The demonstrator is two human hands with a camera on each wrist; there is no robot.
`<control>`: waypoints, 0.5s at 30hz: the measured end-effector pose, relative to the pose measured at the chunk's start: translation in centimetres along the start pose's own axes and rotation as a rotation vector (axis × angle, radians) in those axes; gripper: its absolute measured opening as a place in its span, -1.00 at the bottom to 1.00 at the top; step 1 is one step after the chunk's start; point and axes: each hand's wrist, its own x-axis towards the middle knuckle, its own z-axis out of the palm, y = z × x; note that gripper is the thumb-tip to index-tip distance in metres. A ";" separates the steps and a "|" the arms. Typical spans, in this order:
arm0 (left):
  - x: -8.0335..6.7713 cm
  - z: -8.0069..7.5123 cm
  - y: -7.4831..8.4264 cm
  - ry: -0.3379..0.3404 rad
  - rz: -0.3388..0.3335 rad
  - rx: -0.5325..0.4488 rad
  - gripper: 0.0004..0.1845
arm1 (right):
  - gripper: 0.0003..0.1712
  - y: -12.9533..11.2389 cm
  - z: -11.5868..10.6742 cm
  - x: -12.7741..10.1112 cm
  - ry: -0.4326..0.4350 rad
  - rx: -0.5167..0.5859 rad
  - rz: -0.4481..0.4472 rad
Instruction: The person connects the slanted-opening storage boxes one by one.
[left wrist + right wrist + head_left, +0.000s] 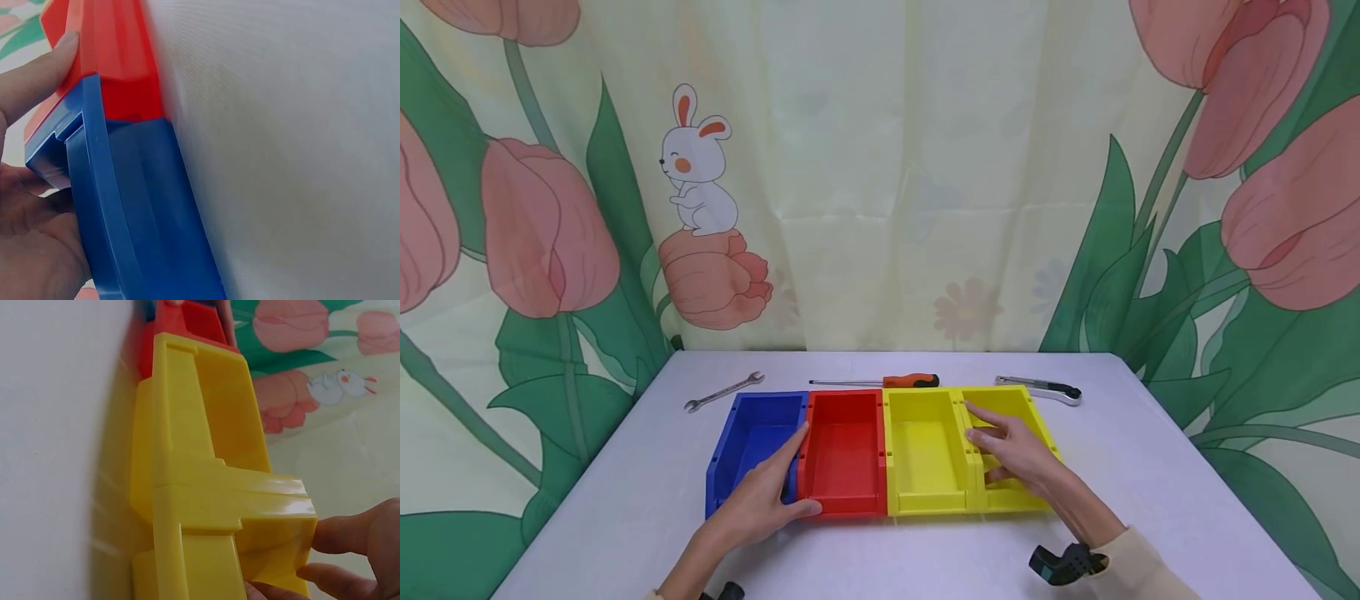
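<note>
Four bins stand in a row: a blue bin [718,442], a red bin [842,458], a yellow bin [925,442] and a second yellow bin [1022,500] at the right. My left hand [756,500] spans the join of blue and red, index fingertip on the dividing rim, thumb [56,65] against the red bin's front. Its other fingers reach into the blue bin [150,194]. My right hand [1018,450] is over the rightmost bin, its fingertips at the wall between the yellow bins. In the right wrist view, fingers [350,534] touch the yellow divider [262,490].
Behind the bins lie a wrench [726,392] at the left, a screwdriver [910,381] with an orange and black handle, and metal tools [1041,387] at the right. A white cloth covers the table [610,483]; a printed curtain [880,208] hangs behind it.
</note>
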 end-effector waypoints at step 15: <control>0.3 0.6 0.0 -0.028 0.005 -0.018 0.28 | -0.23 0.7 -0.4 -0.4 -0.003 -0.008 0.003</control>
